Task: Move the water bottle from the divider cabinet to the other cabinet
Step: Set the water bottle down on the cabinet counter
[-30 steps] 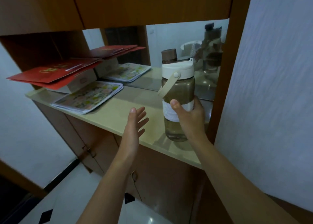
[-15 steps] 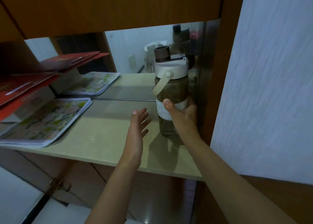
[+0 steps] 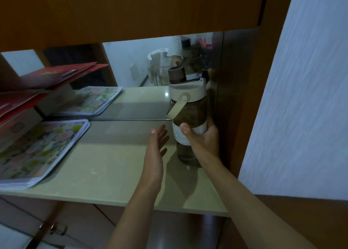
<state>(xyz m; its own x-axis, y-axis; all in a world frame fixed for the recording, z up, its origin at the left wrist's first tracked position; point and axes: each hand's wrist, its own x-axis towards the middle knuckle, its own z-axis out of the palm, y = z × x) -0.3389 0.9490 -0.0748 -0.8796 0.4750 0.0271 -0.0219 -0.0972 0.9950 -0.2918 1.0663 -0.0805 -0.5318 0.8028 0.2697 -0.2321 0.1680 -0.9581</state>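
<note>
the right hand (image 3: pixel 202 138), right of centre in the frame, is wrapped around the middle of the water bottle (image 3: pixel 188 116), thumb across its white label and fingers hidden behind the body. the bottle is upright, with a cream lid, a brown cap and a cream strap hanging down its left side; its base is at the counter (image 3: pixel 113 165) surface, but the wrist covers part of it, so whether it rests there or is just lifted cannot be told. the bottle stands close to the dark wooden side panel (image 3: pixel 237 101) at the right end of the recess.

the left hand (image 3: pixel 155 149), at centre frame, is open and empty, fingers spread and pointing up toward the bottle, close beside it without touching, palm turned toward it.

at lower left a flowered tray (image 3: pixel 39 150) lies flat on the counter, its left edge cut off by the frame. above it, red folders (image 3: pixel 17 100) sit on a pale box (image 3: pixel 18 124), also cut off at the left. behind the counter a mirror (image 3: pixel 135 69) repeats the tray, folders and bottle; the reflected clutter in the upper middle is too dim to make out. a white textured wall (image 3: pixel 305 98) fills the right side.
</note>
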